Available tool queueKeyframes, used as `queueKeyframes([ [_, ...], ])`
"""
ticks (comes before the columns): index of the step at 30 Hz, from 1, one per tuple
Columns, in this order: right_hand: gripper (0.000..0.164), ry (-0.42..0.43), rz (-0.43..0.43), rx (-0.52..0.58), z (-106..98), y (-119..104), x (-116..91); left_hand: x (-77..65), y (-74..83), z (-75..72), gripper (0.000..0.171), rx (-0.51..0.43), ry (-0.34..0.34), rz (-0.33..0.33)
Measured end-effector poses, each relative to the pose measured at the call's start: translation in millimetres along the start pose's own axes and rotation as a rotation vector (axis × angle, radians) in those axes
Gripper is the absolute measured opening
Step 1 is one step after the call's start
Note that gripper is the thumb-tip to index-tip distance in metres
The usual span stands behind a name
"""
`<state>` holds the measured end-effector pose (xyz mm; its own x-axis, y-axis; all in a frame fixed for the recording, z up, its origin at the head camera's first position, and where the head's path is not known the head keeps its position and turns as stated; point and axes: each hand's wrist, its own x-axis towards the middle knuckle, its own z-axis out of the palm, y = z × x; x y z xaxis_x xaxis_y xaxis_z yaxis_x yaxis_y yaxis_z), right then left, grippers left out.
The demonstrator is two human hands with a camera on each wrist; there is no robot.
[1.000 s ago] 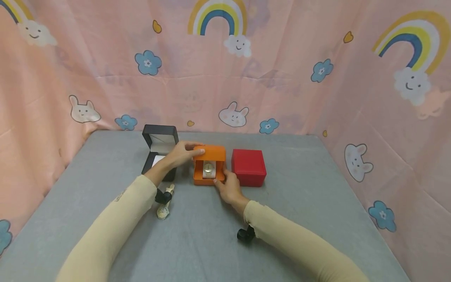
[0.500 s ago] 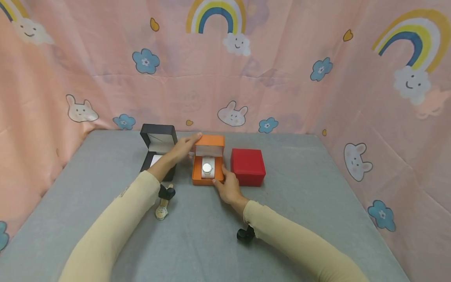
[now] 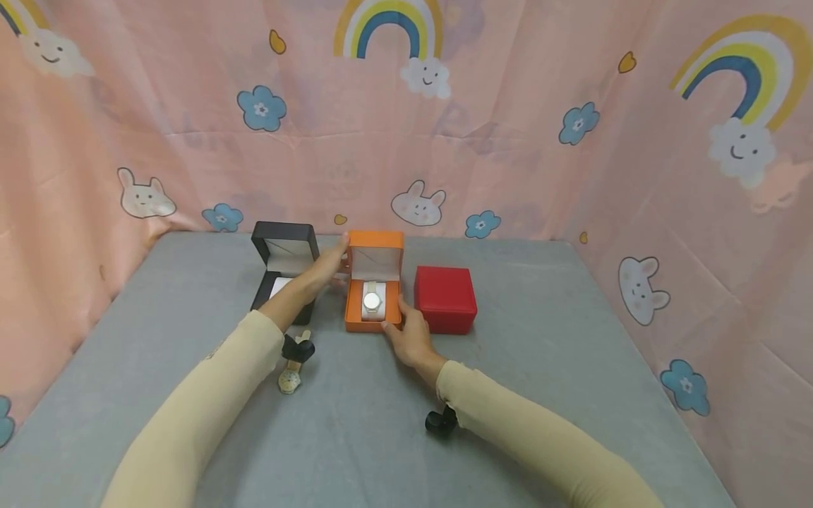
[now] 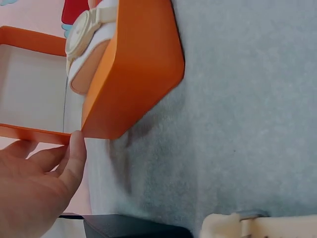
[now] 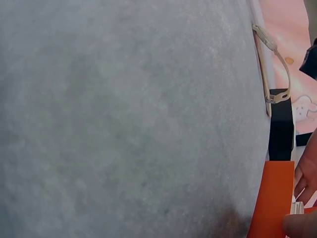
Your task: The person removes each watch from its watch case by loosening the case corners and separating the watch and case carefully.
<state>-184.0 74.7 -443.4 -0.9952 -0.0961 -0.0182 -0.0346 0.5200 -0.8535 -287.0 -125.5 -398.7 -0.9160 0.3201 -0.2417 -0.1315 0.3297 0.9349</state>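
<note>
The orange box (image 3: 364, 327) stands on the table (image 3: 540, 339) between the black box (image 3: 284, 233) and the red box (image 3: 447, 300). Its lid (image 3: 376, 240) is raised; the watch (image 3: 371, 302) sits inside, around a white cushion (image 3: 382, 310).

Grip state: your right hand (image 3: 413, 342) pinches the near right corner of the base, thumb on the front wall. Your left hand (image 3: 329, 264) touches the lid's left side without closing round it.

The step appears to be opening the lid. Apply the right-hand pinch firmly and low, so that the base neither slides nor tips. Guide the lid by its side wall; do not force it past the hinge's limit. Confirm that it stands unaided before releasing. Withdraw the left hand clear of the black box, and lift the wrist camera (image 3: 300, 348) over the loose watch (image 3: 289, 382); whether these touch cannot be told.
</note>
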Motion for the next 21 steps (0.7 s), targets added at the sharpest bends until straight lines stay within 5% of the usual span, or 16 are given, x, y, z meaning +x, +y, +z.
queueKeyframes([
  [8, 0.067, -0.005, -0.005, -0.001, -1.7, -0.8, -1.5, -8.5, -0.9, -1.2, 0.077, -0.018, -0.018, 0.008],
  [21, 0.067, 0.014, -0.001, 0.003, 0.4, -1.7, -1.2, -33.3, -4.7, -13.1, 0.073, 0.092, -0.058, 0.053],
])
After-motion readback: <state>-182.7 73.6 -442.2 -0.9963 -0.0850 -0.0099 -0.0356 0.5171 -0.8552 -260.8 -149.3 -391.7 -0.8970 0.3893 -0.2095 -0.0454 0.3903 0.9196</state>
